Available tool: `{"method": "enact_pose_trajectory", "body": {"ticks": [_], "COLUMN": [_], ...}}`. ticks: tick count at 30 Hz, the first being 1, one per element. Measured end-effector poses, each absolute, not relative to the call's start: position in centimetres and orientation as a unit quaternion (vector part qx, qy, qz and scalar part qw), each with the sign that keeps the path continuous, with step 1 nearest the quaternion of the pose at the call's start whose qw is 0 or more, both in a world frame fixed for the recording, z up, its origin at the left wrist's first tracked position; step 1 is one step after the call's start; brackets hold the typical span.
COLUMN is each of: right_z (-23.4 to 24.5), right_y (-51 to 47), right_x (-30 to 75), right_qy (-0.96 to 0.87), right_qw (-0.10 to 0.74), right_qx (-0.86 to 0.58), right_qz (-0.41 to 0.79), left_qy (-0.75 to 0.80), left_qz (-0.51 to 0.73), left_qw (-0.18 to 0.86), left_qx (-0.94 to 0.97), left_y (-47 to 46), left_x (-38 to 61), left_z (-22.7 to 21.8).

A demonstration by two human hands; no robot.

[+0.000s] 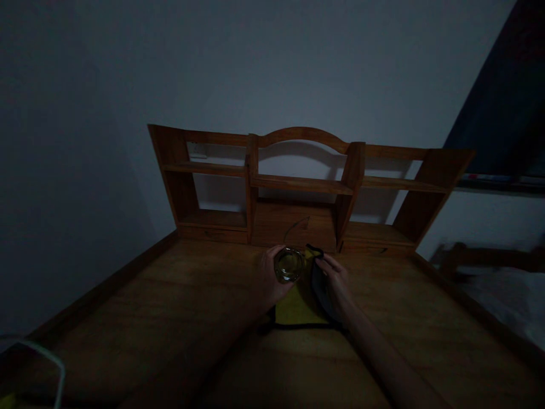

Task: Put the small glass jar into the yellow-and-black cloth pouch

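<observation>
My left hand [273, 279] is closed around a clear glass bowl or ashtray [289, 265], whose open top faces me; the dim light hides its exact kind. My right hand [336, 279] pinches the upper edge of a cloth [300, 309] beside the glass. One face of the cloth is yellow, the other grey, and its border is black. The cloth's lower part hangs or lies below both hands, with its right side folded over. The glass is in front of part of the cloth; I cannot tell whether they touch.
A wooden desk [170, 318] spreads beneath my arms. At its back stands a wooden shelf unit [302, 183] with drawers at both sides, against a pale wall [213, 68]. A pale cable [51, 357] curves at the lower left. Whitish fabric [506, 295] lies beyond the right edge.
</observation>
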State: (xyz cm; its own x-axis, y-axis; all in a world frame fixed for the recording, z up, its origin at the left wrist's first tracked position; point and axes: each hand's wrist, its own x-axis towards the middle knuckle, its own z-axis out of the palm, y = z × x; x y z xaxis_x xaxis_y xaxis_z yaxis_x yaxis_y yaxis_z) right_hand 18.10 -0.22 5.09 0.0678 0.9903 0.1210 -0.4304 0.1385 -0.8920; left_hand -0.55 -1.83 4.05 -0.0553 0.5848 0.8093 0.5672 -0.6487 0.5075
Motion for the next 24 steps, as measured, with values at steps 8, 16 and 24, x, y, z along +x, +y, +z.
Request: {"method": "enact_pose_trajectory", "body": {"ticks": [8,16,24], "right_z": [4.97,4.93,5.11], "right_y": [-0.24,-0.33,-0.56], "right_x": [18.05,18.13,18.26], "right_qy": [-0.395,-0.410,-0.495], "right_qw": [0.639,0.630,0.659], "right_qx": [-0.344,-0.345,-0.385], "right_qz": [0.563,0.562,0.415], "left_qy": [0.420,0.408,0.426], "left_qz": [0.594,0.599,0.584], "left_qw": [0.006,-0.006,-0.023], "left_qx": [0.686,0.689,0.690], "left_y": [-1.91,-1.61,-1.54], "left_x": [-0.62,-0.64,-0.77], "left_z": [4.07,3.71,3.74]}}
